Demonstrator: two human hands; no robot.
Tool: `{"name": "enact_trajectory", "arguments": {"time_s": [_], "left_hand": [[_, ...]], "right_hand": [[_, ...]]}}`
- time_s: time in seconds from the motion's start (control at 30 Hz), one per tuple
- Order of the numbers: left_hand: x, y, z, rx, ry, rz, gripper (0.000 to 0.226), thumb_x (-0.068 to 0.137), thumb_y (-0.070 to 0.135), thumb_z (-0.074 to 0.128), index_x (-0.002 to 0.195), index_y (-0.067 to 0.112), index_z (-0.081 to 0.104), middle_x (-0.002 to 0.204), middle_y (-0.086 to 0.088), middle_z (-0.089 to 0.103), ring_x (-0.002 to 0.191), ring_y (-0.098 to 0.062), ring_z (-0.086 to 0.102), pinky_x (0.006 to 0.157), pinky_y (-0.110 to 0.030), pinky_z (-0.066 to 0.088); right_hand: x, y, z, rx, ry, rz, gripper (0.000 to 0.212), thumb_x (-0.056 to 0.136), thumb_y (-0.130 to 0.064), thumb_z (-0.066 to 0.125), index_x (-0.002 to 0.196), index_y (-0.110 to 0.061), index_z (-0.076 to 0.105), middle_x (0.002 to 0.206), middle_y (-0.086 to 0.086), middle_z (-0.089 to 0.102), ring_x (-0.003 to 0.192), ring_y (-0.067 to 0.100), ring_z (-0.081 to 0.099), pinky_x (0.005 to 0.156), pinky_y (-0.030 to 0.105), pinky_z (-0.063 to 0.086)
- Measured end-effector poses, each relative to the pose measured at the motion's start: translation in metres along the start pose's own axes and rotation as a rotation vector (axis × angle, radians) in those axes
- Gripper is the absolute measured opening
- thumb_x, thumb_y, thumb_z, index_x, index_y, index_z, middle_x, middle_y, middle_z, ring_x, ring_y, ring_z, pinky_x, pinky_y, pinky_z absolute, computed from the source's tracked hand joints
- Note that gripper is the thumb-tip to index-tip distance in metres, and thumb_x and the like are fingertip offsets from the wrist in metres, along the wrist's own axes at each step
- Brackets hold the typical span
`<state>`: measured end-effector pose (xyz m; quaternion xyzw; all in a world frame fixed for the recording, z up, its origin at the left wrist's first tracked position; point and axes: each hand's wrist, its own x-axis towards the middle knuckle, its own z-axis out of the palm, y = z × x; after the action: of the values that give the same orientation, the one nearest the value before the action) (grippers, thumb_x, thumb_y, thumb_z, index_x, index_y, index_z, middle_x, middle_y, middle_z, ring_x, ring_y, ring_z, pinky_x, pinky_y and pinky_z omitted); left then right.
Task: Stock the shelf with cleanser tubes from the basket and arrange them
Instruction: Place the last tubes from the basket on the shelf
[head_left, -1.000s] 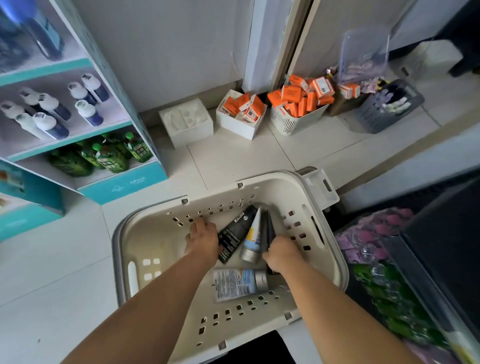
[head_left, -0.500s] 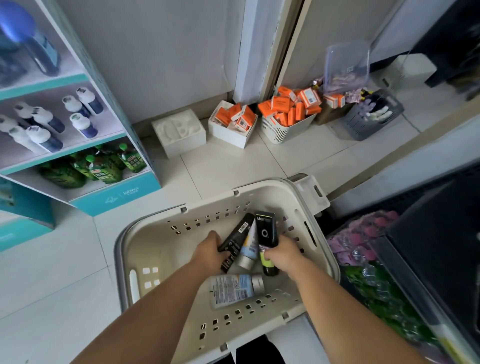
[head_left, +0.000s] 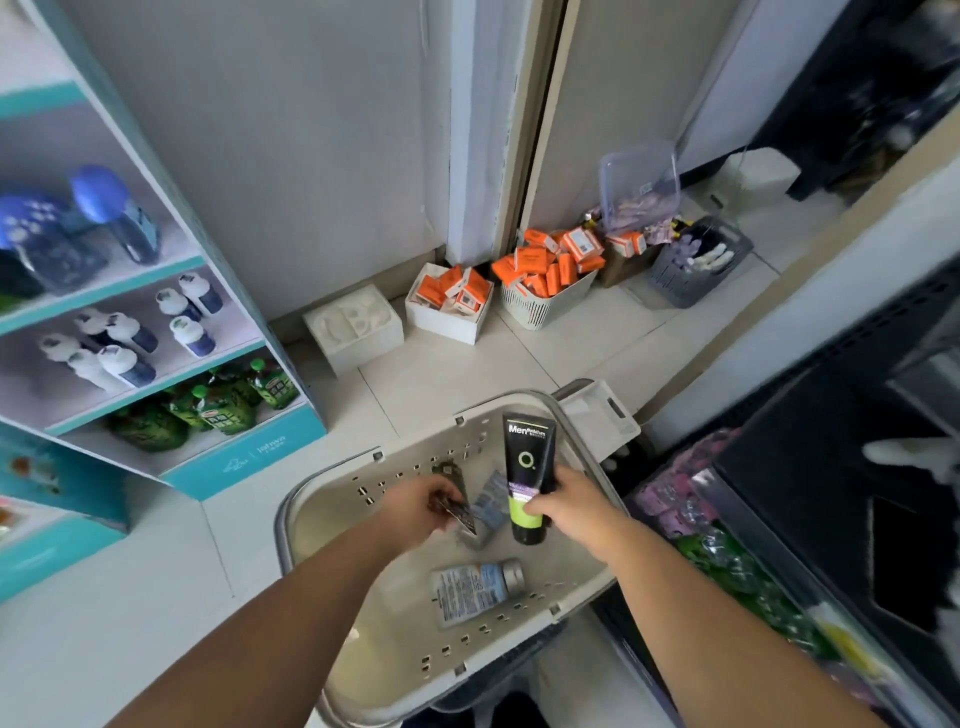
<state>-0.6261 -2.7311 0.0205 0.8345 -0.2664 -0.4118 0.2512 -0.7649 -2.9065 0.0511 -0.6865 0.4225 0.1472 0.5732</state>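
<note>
A cream plastic basket (head_left: 582, 597) sits on the floor below me. My right hand (head_left: 569, 504) grips a black and green cleanser tube (head_left: 527, 467), held upright above the basket. My left hand (head_left: 415, 512) holds a dark tube (head_left: 457, 499) by its side, and a pale blue tube (head_left: 488, 501) leans beside it. A white and blue tube with a silver cap (head_left: 475, 587) lies flat on the basket floor. The teal shelf unit (head_left: 244, 457) stands at the left.
Blue-capped bottles (head_left: 124, 343) and green pouches (head_left: 208, 410) fill the shelf. Against the far wall stand a white box (head_left: 353, 327), containers of orange boxes (head_left: 545, 270) and a grey basket (head_left: 696, 267). A dark rack with packets (head_left: 727, 545) is at the right.
My right hand has lifted the black and green tube up out of the pile. My left hand has closed on the dark tube and raised it slightly. The camera has tilted up.
</note>
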Motion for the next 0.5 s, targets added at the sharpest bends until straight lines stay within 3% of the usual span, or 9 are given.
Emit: {"name": "enact_trajectory", "arguments": {"time_s": [0.07,0.13,0.2,0.27,0.33,0.43,0.5], "left_hand": [[-0.006,0.008,-0.008,0.042,0.064,0.074,0.023,0.086,0.012,0.068,0.103,0.027,0.071,0.083,0.009,0.066,0.073,-0.008,0.060,0.071,-0.020,0.048],[-0.009,0.018,-0.019,0.108,0.098,0.133,0.016,0.086,0.024,0.069,0.101,0.032,0.073,0.086,0.012,0.065,0.080,-0.010,0.060,0.076,-0.025,0.049],[-0.010,0.032,-0.032,0.120,0.140,0.182,0.019,0.085,0.029,0.071,0.103,0.026,0.075,0.086,0.008,0.055,0.085,-0.013,0.055,0.075,-0.027,0.044],[-0.013,0.051,-0.043,0.012,0.153,0.213,0.016,0.086,0.025,0.071,0.100,0.018,0.074,0.085,0.010,0.048,0.081,-0.009,0.051,0.074,-0.024,0.037],[-0.019,0.071,-0.052,-0.223,0.081,0.225,0.006,0.090,0.016,0.067,0.088,0.020,0.071,0.082,0.012,0.060,0.073,-0.003,0.056,0.072,-0.024,0.043],[-0.023,0.103,-0.056,-0.383,0.030,0.294,0.024,0.093,0.013,0.062,0.083,0.031,0.074,0.079,0.004,0.071,0.076,-0.014,0.064,0.074,-0.035,0.052],[-0.032,0.136,-0.054,-0.414,0.019,0.382,0.019,0.095,0.012,0.059,0.091,0.028,0.070,0.079,0.006,0.071,0.069,-0.002,0.065,0.066,-0.022,0.052]], "right_hand": [[-0.010,-0.002,-0.006,0.035,0.000,-0.009,0.045,0.072,-0.004,0.071,0.111,-0.026,0.062,0.108,0.000,0.069,0.103,0.019,0.063,0.097,0.046,0.049],[-0.021,-0.003,-0.013,0.091,0.015,-0.017,0.041,0.073,-0.001,0.071,0.106,-0.023,0.065,0.106,0.002,0.071,0.103,0.021,0.065,0.097,0.046,0.050],[-0.032,-0.004,-0.019,0.158,0.036,-0.030,0.040,0.072,0.001,0.072,0.106,-0.019,0.066,0.104,0.004,0.072,0.103,0.024,0.066,0.095,0.045,0.052],[-0.044,-0.005,-0.027,0.246,0.053,-0.041,0.041,0.073,0.005,0.071,0.110,-0.014,0.067,0.106,0.008,0.072,0.106,0.027,0.066,0.094,0.045,0.053],[-0.057,-0.006,-0.036,0.341,0.066,-0.058,0.042,0.075,0.008,0.069,0.114,-0.009,0.065,0.111,0.010,0.072,0.107,0.028,0.066,0.097,0.047,0.051],[-0.078,-0.005,-0.050,0.440,0.108,-0.091,0.044,0.076,0.008,0.070,0.115,-0.010,0.064,0.111,0.007,0.072,0.107,0.027,0.067,0.100,0.050,0.048],[-0.095,-0.003,-0.063,0.471,0.154,-0.120,0.043,0.076,0.008,0.070,0.113,-0.012,0.065,0.109,0.006,0.073,0.106,0.028,0.067,0.099,0.052,0.048]]}}
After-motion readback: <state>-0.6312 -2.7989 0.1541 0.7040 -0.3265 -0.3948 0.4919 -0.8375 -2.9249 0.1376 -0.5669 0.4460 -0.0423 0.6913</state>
